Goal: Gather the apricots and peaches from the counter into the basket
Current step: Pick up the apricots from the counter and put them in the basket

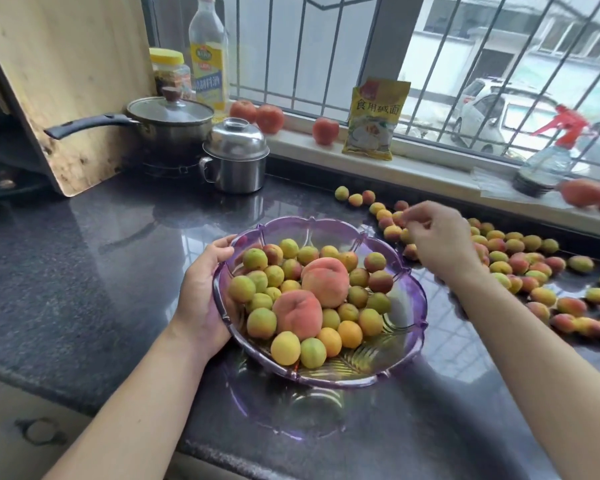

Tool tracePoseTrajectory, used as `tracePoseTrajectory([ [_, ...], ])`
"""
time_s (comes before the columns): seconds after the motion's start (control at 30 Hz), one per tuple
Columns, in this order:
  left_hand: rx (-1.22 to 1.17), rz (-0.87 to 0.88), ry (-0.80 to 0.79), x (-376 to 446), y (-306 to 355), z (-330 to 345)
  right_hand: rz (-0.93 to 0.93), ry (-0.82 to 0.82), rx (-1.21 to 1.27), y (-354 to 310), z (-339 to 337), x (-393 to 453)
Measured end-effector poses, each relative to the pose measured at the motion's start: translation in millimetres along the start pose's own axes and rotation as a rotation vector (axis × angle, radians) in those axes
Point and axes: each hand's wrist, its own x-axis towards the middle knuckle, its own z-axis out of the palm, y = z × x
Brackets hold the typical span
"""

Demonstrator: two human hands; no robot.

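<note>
Two peaches (312, 296) lie in the middle of the basket (409, 317), a translucent purple bowl-shaped dish, with many small apricots packed around them. The basket is tilted: its left rim is raised and its right side is low, toward the loose fruit. This attitude probably shortens the transfer path and lets incoming fruit roll inward.

The left hand (205, 292) grips the left rim of the basket, thumb over the edge and palm against the outer wall. This grip holds the tilt and steadies the dish on the dark counter (101, 258).

The right hand (437, 240) is just beyond the right rim of the basket, over the near end of the scattered apricots (520, 265). Its fingers are curled narrowly, fingertips pinched together. Whether an apricot is between them cannot be told; the hand is blurred.

The remaining apricots lie in a long band right of the basket, running away from it along the window side of the counter. More large reddish fruit (582, 194) sits far right of the basket, blurred. By judgement, the task is about half complete.
</note>
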Motion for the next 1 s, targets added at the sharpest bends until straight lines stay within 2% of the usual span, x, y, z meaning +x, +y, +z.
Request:
tracePoseTrajectory([
  [0.07, 0.010, 0.000, -0.005, 0, 0, -1, 0.090, 0.045, -0.132, 41, 10, -9],
  [0.2, 0.013, 0.004, -0.008, 0, -1, 1, -0.010, 0.115, -0.299, 63, 32, -32],
  [0.27, 0.012, 0.006, -0.003, -1, -1, 2, -0.042, 0.091, -0.311, 59, 40, -30],
  [0.4, 0.018, 0.007, 0.016, -1, -1, 1, 0.016, 0.030, -0.332, 57, 47, -20],
  [0.77, 0.011, 0.009, 0.006, 2, -3, -3, -0.054, 0.105, -0.248, 58, 42, -25],
  [1.0, 0.001, 0.001, 0.002, 2, -3, -3, -0.039, -0.012, -0.238, 63, 37, -35],
])
